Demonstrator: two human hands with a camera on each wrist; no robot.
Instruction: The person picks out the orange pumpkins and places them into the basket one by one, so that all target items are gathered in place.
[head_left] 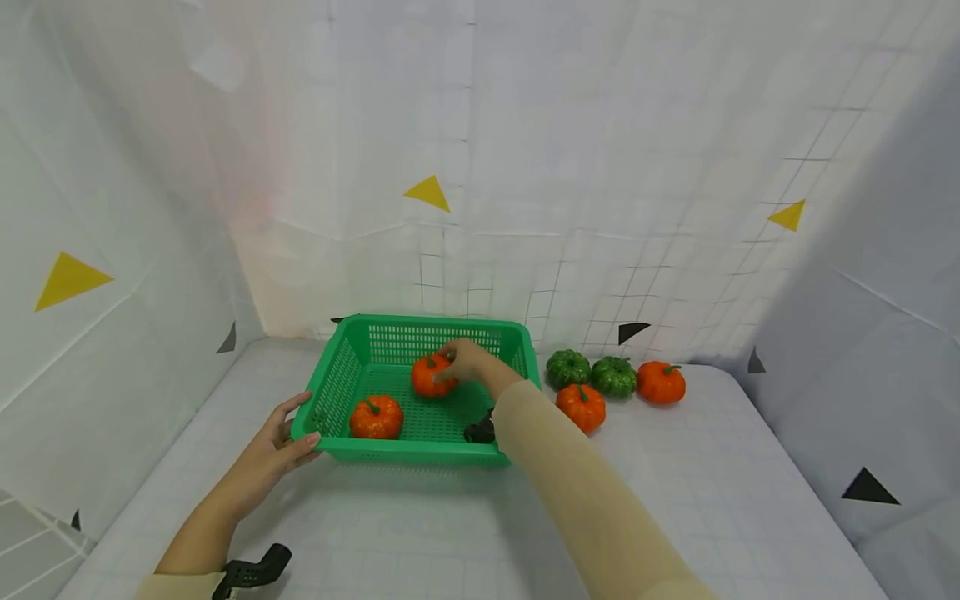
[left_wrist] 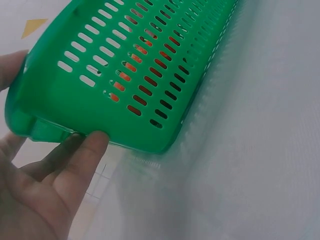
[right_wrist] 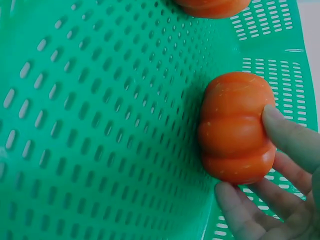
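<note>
A green plastic basket (head_left: 420, 451) with slotted walls stands on the table. At its near left corner my left hand (head_left: 258, 467) grips the rim, with thumb and fingers about the corner in the left wrist view. Inside the basket, my right hand (head_left: 471, 363) holds a small orange pumpkin (right_wrist: 237, 127) between thumb and fingers, close to the basket floor. Another orange pumpkin (head_left: 377, 417) sits in the basket's near left part. The right sleeve hides part of the basket's right side.
Right of the basket lie two green pumpkins (head_left: 567, 369) (head_left: 614, 377), with an orange pumpkin (head_left: 581, 407) in front and another orange pumpkin (head_left: 661, 382) farther right. White sheeting (head_left: 525, 167) with yellow and black triangles rises behind and at both sides of the table (head_left: 420, 533).
</note>
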